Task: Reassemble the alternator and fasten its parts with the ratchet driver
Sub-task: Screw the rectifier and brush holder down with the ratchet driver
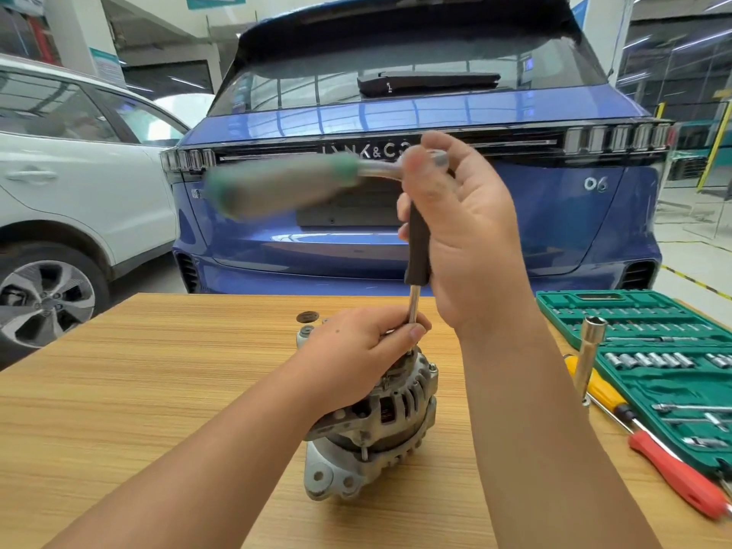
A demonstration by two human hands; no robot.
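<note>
Head view: the alternator (372, 425), a ribbed cast-metal drum with slotted vents and a lugged mounting foot, stands on the pale wood-grain surface (138, 390) at about six o'clock of centre. The left hand (362, 350) rests on its top, its grip pinching the thin bright steel shaft just above the casing. The ratchet driver (301, 184) rises from there: steel shaft, black cylindrical sleeve, chrome head, and a green-and-grey handle jutting toward nine o'clock, blurred. The right hand (463, 231) wraps the black sleeve, thumb up at the chrome head; its grip is clenched on the tool. At three o'clock lies a green moulded socket case (649, 350) with rows of shiny sockets; beside it a tall chrome tube socket (590, 350) leans; a yellow-handled screwdriver (602, 390) and a red-handled one (673, 477) lie along the case's edge. A small dark round disc (307, 317) sits on the surface at twelve o'clock of the alternator. Behind stand a glossy blue car (396, 239) and a white car (79, 192).
</note>
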